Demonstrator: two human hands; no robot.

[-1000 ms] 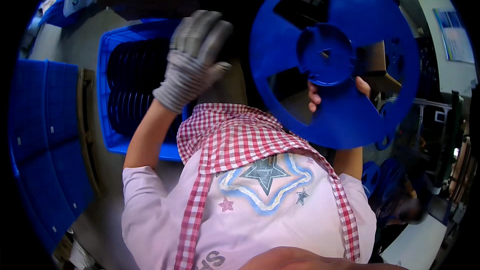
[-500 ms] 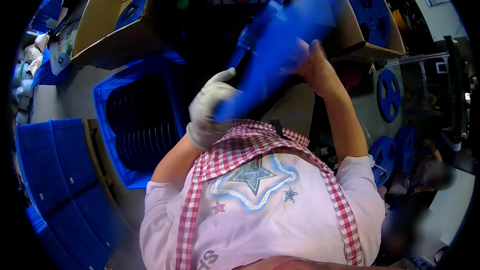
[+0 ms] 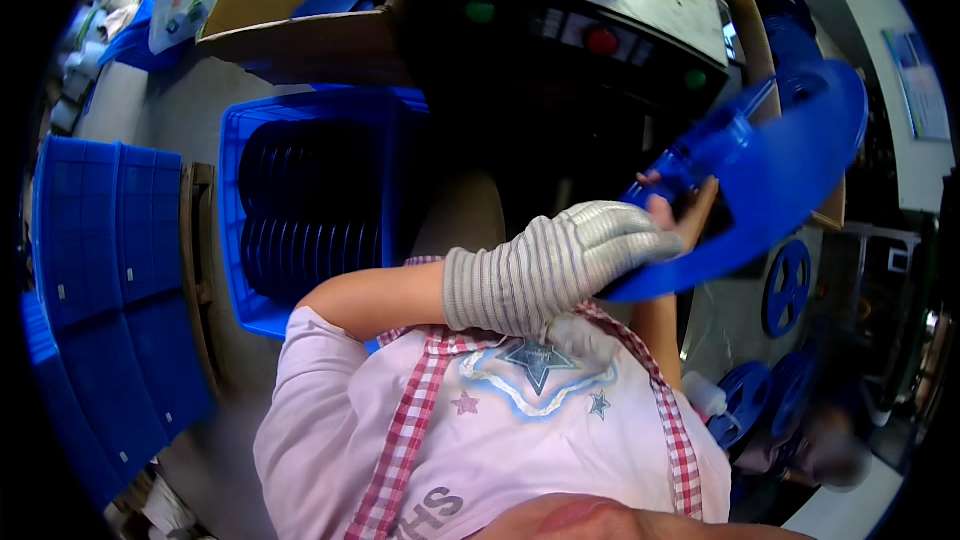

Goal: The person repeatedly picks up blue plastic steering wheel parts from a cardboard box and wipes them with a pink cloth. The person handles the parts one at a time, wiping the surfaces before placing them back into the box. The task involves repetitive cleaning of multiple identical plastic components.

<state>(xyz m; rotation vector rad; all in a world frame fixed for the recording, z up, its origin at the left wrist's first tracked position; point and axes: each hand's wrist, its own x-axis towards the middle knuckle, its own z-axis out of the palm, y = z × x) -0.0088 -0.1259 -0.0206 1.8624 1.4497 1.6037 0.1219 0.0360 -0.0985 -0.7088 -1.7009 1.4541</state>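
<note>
Tilted up in front of me on the right is a large blue plastic reel point(image 3: 790, 170), its outer part smeared by motion. My left hand point(image 3: 615, 240), in a pale striped knit glove, lies across its near lower rim with the fingers closed there. Bare fingers of my right hand point(image 3: 690, 215) show at an opening by the reel's middle and grip it; the reel hides the rest of that hand.
To the left stands a blue crate point(image 3: 232, 210) with rows of dark discs, beside stacked blue boxes point(image 3: 85, 240). Ahead are an open carton point(image 3: 300, 45) holding a blue reel and a machine point(image 3: 590, 0) with coloured buttons. More reels point(image 3: 788, 288) lie at right, near another person.
The reel has swung to the right and turned more of its flat face toward me. My left hand has moved right along with it, and the view has shifted.
</note>
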